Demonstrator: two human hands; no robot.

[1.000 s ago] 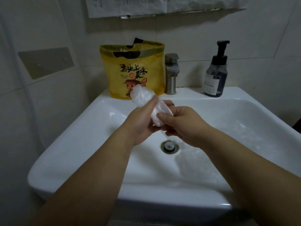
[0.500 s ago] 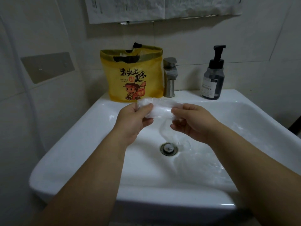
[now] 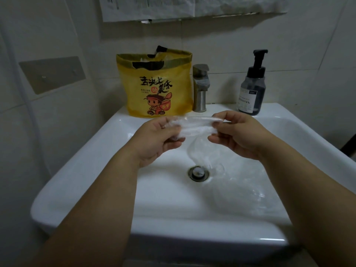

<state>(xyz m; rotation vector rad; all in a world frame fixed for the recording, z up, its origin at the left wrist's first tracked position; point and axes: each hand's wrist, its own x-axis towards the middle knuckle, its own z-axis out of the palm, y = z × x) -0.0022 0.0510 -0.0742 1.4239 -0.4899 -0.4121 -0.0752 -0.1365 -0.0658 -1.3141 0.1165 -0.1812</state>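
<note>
Two hands stretch a crinkled sheet of thin clear plastic (image 3: 194, 125) over a basin.

Curled fingers (image 3: 170, 130) and thumb of the left hand (image 3: 154, 140) pinch one end and the right hand (image 3: 244, 135) pinches the other, so the plastic is pulled taut between them, with a loose tail hanging towards the round metal drain (image 3: 198, 172). It is held in the air above the bowl of the white ceramic sink (image 3: 77, 189). On the back ledge stand a yellow printed plastic bag with a cartoon figure (image 3: 156, 89), a brushed steel tap (image 3: 200, 87) just beside it, and a dark pump bottle (image 3: 252, 91) further right. Printed paper sheets (image 3: 192, 6) hang on the tiled wall above.
</note>
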